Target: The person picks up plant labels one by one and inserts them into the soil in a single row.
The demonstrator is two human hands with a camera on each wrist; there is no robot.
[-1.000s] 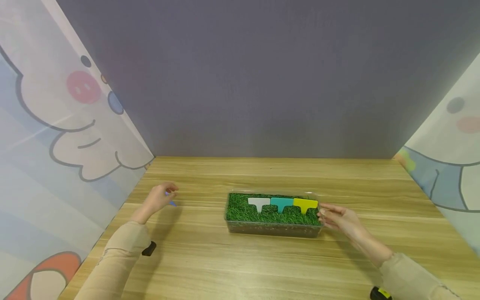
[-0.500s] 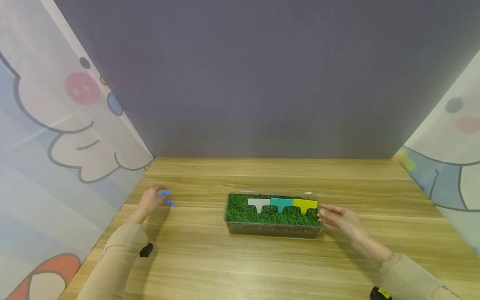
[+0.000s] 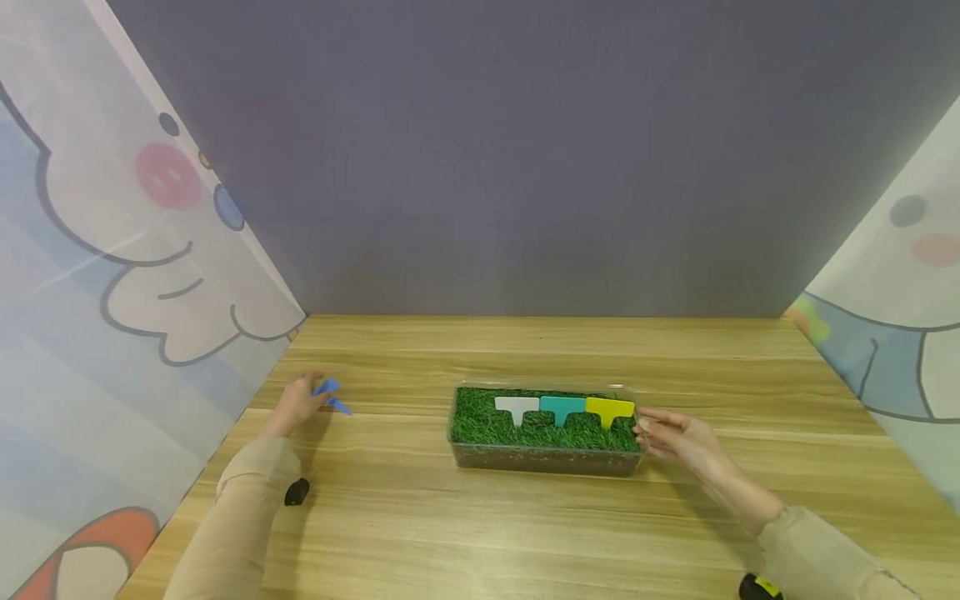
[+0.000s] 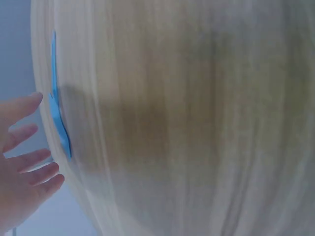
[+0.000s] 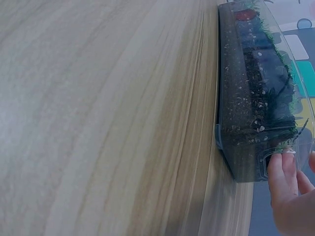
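Note:
A blue T-shaped plant label lies on the table at the left, its pointed stem toward the right. My left hand is beside it and partly covers its wide end. In the left wrist view the fingers are spread and relaxed near the blue label, with nothing between them. At the right end of a clear planter box, my right hand holds the end wall, fingertips at the moulded grip. White, teal and yellow plant labels stand in a row in its green grass.
The wooden table ends at a grey wall panel behind. Cartoon-printed panels flank both sides. A black object is at the left sleeve and a black-and-yellow one by the right sleeve.
My left hand has moved left, away from the blue plant label's stem, so more of the label shows. The right hand and the planter box have stayed put.

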